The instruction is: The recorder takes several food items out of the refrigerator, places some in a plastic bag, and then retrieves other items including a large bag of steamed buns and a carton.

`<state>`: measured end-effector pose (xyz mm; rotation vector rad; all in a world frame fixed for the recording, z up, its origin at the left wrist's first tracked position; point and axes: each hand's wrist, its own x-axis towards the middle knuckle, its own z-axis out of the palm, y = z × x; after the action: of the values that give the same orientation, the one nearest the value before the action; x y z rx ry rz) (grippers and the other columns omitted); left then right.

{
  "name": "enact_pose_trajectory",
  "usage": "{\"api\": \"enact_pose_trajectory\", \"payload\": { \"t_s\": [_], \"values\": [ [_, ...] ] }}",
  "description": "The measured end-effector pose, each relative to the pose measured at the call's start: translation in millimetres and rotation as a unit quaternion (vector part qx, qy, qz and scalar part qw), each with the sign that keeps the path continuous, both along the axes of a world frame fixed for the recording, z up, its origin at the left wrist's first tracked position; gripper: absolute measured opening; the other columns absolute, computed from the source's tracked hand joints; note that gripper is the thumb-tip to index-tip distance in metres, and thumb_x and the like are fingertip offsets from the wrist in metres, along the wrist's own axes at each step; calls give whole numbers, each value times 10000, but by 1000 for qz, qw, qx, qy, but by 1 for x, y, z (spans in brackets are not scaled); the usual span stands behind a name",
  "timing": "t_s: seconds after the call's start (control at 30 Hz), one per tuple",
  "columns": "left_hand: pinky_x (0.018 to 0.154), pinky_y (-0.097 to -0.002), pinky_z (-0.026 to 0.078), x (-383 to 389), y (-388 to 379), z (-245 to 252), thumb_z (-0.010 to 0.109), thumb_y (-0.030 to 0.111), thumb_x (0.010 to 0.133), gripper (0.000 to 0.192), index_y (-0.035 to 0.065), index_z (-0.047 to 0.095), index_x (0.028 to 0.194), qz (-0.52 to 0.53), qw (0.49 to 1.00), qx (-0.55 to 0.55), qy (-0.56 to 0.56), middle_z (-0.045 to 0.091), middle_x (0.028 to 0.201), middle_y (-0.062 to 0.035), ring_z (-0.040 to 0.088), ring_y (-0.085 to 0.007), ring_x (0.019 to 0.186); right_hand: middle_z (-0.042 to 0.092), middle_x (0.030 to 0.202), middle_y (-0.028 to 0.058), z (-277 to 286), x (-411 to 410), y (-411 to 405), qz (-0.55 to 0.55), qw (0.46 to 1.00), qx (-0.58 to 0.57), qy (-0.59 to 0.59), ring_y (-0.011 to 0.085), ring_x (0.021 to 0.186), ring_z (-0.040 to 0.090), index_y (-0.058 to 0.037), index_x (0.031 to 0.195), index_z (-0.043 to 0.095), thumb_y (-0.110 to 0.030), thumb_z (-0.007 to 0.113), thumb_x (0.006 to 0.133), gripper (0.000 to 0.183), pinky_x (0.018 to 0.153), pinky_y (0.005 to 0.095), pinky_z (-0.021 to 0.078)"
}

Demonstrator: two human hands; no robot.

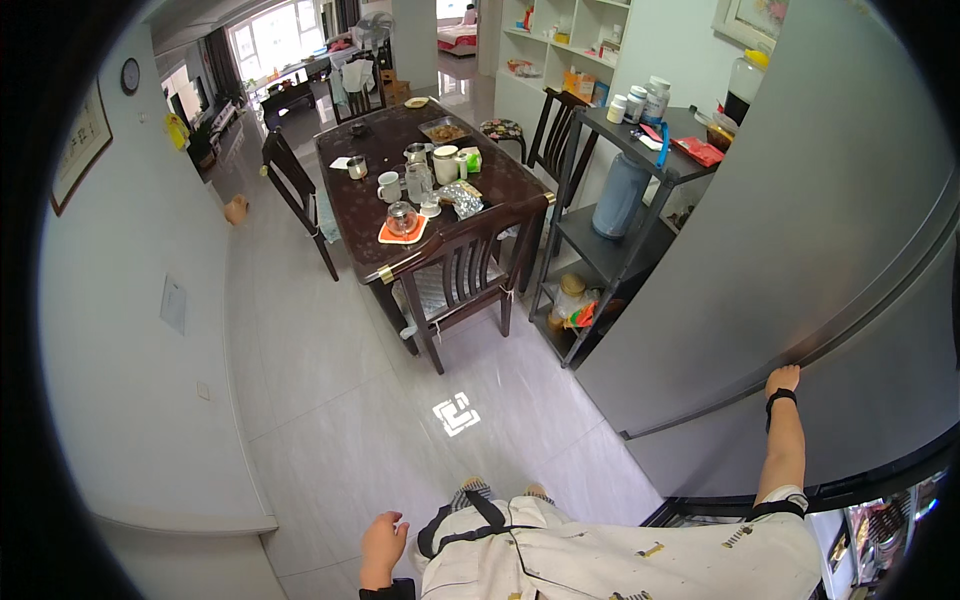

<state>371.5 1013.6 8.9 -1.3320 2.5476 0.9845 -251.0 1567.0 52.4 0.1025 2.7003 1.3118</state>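
My right hand [784, 380] reaches out at the right and its fingers are hooked at the recessed grip edge of a grey refrigerator door [712, 285]. A black band circles that wrist. At the bottom, left of the centre, my left hand [384, 541] hangs beside my body, fingers loosely curled, and I see nothing in it. The fridge's lower section [840, 420] lies under the grip line. An apron or smock in cream cloth [637, 562] covers my front.
A dark dining table [360, 195] holds mugs, glass jars and a teapot, with chairs around it. Between table and fridge stands a grey metal shelf rack [577, 225] with bottles and a large blue container [621, 199]. A wall [127, 375] runs along the left.
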Motion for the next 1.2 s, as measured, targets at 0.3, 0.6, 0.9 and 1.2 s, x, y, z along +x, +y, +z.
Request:
{"api": "enact_pose_trajectory", "payload": {
  "t_s": [0.3,0.6,0.9,1.2],
  "values": [
    [746,-379,496,-16,-39,5,611,212,817,268,29,626,1013,-63,998,10,-4,642,991,-147,637,-279,852,640,1044,18,18,54,-41,8,997,-14,79,189,1039,536,-153,993,685,-221,452,886,265,890,347,331],
    [749,-367,502,-85,-56,-18,606,222,823,278,27,625,1021,-226,971,72,2,648,993,-148,641,-272,856,619,893,119,14,217,-44,110,969,-103,194,253,977,527,-34,835,659,-146,488,792,209,948,413,325],
    [728,-397,496,-151,-92,-22,603,215,823,235,43,629,981,-388,917,-2,92,638,952,-147,615,-330,852,578,1068,225,9,370,-27,25,960,-182,211,339,1108,475,65,997,601,-155,611,671,393,1101,456,190],
    [716,-350,510,-135,-99,-52,632,195,810,263,2,630,990,-416,906,49,59,656,941,-162,655,-271,821,487,1174,259,-27,444,26,-75,831,-374,404,400,1135,432,92,1162,480,-165,666,696,563,977,430,361]
  ]
}}
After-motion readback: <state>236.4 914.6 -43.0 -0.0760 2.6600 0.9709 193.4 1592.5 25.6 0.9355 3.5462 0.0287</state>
